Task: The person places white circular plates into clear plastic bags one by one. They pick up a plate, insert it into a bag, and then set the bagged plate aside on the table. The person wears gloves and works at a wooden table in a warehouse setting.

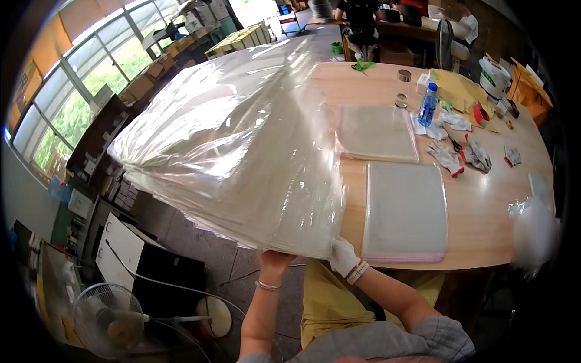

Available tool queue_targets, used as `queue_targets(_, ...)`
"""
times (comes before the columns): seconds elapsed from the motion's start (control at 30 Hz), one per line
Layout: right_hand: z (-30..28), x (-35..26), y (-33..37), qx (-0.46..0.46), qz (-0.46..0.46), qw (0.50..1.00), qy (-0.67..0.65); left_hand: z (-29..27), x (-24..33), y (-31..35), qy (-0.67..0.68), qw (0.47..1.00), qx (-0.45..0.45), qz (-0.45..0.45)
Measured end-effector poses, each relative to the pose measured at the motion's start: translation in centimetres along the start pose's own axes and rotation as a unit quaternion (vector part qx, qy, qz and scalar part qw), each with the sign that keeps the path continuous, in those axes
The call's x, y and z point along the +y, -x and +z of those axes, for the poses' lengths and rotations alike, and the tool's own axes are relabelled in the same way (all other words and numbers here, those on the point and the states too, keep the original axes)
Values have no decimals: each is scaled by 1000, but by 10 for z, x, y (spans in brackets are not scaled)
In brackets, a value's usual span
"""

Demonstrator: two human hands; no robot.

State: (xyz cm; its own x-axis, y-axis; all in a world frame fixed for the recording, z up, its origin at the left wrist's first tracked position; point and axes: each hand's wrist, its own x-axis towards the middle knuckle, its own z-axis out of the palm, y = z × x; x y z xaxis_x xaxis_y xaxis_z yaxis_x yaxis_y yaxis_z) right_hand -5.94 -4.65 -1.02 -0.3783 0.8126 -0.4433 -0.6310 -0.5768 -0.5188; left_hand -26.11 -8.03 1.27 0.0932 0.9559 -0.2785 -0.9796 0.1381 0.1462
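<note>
A large, thick stack of clear, glossy plastic sheets (242,163) spreads over the left part of the table and juts past its edge. My bare left hand (275,261) grips the near edge from below, its fingers hidden under the plastic; a bracelet circles the wrist. In a white glove, my right hand (345,257) is closed on the stack's near right corner. Just right of it lies a neat pile of clear plastic sheets (405,212) with a pink near edge. Beyond that pile is another pink-edged pile (378,133).
On the round wooden table (478,206) are a blue-capped bottle (428,104), several work gloves (445,156), scissors (455,144) and tape rolls (480,114). A blurred whitish shape (535,233) is at the right edge. A fan (109,320) stands lower left. Two people sit in the background.
</note>
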Motion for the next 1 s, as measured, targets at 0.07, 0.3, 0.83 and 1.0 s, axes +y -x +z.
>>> queue_targets(0.07,-10,5,-12,-25,-5,999,-43,5,-3,1,-138,977,159,20)
queue_targets(0.3,24,-14,-1,158,45,984,68,26,-10,3,-145,987,58,37)
queue_targets(0.83,22,-31,-43,103,24,983,153,40,-11,-28,-72,991,13,116)
queue_targets(1.0,-52,-5,-131,17,-148,922,357,34,-2,-67,-49,995,-48,77)
